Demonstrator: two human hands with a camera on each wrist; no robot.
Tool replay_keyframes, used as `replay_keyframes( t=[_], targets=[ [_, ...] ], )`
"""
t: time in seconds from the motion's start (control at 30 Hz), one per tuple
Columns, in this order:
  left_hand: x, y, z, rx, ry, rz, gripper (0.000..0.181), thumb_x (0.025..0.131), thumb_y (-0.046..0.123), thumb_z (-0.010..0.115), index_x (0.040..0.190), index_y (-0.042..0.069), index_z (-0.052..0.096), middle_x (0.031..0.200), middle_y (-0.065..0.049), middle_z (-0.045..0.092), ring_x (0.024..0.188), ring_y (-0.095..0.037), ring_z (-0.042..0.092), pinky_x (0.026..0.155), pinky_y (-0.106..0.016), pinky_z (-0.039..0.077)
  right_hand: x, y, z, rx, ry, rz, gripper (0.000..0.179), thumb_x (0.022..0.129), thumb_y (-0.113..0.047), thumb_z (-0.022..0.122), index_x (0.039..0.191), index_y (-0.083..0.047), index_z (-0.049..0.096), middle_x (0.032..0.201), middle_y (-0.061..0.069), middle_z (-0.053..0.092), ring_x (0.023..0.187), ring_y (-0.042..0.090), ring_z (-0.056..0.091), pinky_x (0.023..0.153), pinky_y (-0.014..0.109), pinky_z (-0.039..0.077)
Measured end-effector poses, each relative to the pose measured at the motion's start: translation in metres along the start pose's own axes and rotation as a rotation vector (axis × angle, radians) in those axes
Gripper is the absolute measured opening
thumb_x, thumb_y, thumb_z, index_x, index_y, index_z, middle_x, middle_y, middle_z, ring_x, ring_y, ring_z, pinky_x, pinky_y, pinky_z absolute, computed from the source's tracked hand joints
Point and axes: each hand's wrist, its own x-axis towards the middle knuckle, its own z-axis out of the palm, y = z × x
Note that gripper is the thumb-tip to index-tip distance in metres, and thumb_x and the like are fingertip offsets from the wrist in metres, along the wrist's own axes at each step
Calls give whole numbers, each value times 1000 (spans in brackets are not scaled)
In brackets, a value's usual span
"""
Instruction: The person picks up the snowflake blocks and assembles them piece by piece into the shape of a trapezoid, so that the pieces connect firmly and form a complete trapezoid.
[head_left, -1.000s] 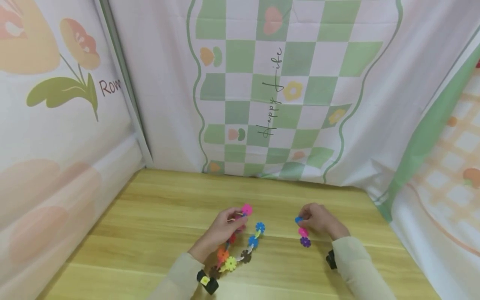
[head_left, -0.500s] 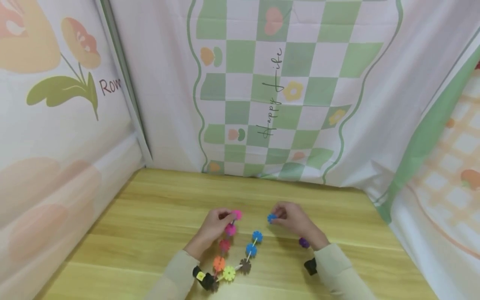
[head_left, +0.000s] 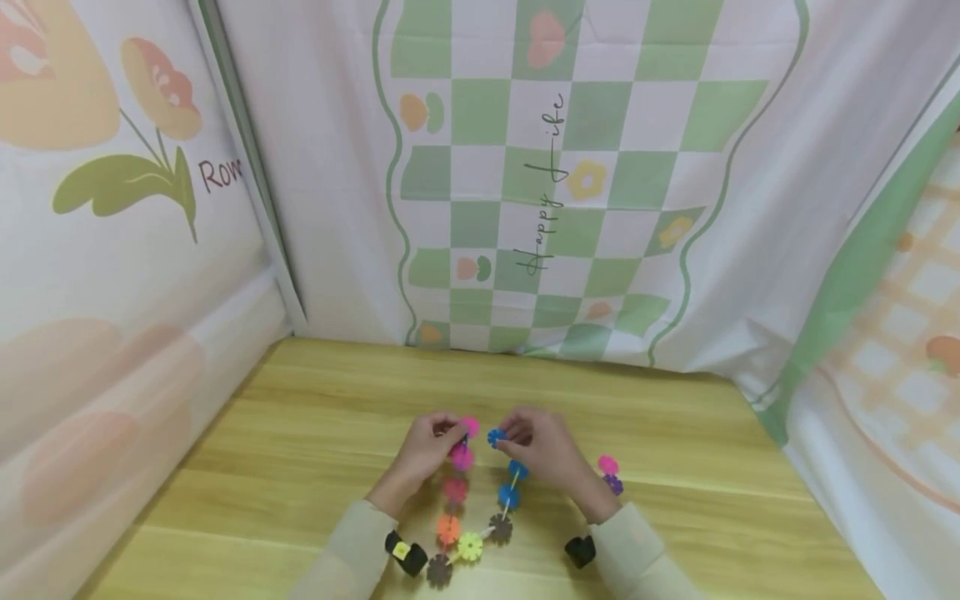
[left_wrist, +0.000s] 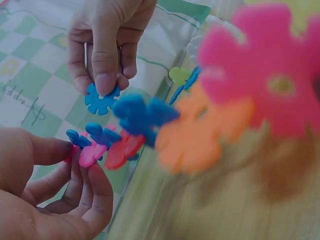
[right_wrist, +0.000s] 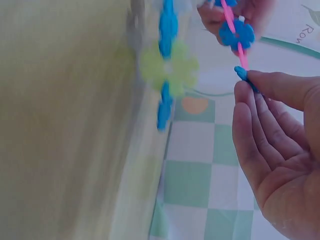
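My left hand (head_left: 423,452) pinches the pink end disc (head_left: 470,427) of a chain of flower-shaped interlocking plastic discs. The chain hangs in a U shape, through an orange disc (head_left: 448,529) and a yellow disc (head_left: 470,547), up to a blue disc (head_left: 517,469) at its other end. Between thumb and fingers, my right hand (head_left: 553,450) pinches a loose blue flower disc (head_left: 496,437). In the left wrist view this blue disc (left_wrist: 101,101) is a small gap away from the chain's held end.
A pink flower disc (head_left: 608,465) and a purple one (head_left: 613,483) lie on the wooden table (head_left: 712,508), right of my right hand. A green-checked curtain (head_left: 540,192) hangs behind the table, and a printed cloth (head_left: 135,275) covers the left side.
My right hand has carried the blue disc left, away from the pink and purple discs, towards my left hand. The left hand has shifted slightly left, and the chain has spread into a wider U.
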Motion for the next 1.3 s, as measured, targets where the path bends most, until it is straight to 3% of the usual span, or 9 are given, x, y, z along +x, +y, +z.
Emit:
replay_keyframes(
  t=[0.43,0.67,0.87,0.97,1.17,1.3],
  targets=[
    [2,-2,5,-35,8,61,21,102,16,69,110,-3,72,99,-12,73,81,-14,69,77,-28,64,1,-8,19,-34,61,-47,13,89,-2,81,93,-10,72,87,3,76,76,6,71,70,15,59],
    [1,-2,7,-10,28,87,19,101,17,72,104,-2,74,94,-10,74,80,-14,68,77,-28,62,-2,-19,24,-117,154,-81,14,86,4,81,88,-8,73,81,4,76,70,8,71,65,10,55],
    [3,-4,10,-54,0,74,17,101,13,71,104,-3,74,95,-10,74,82,-12,68,79,-26,63,-2,-23,25,-204,187,-155,12,87,5,79,87,-6,74,79,6,77,67,11,72,62,10,54],
    [4,-5,11,-51,-21,61,19,103,14,69,107,-4,73,97,-11,73,83,-12,68,81,-29,64,-1,-22,22,-237,174,-169,12,87,4,80,87,-7,75,81,6,78,68,11,73,62,10,55],
    [1,-5,14,-8,-124,19,37,103,35,69,121,2,70,111,-12,77,95,-15,72,91,-35,61,0,-16,14,-243,85,-164,10,89,-2,81,92,-10,76,89,4,80,78,12,76,70,12,57],
    [-1,-3,17,-35,-146,11,36,100,33,74,119,3,72,112,-13,78,97,-15,72,92,-31,59,-5,-9,1,-181,-21,-86,8,94,-8,79,100,-12,74,96,3,80,87,12,76,78,17,61]
  ],
)
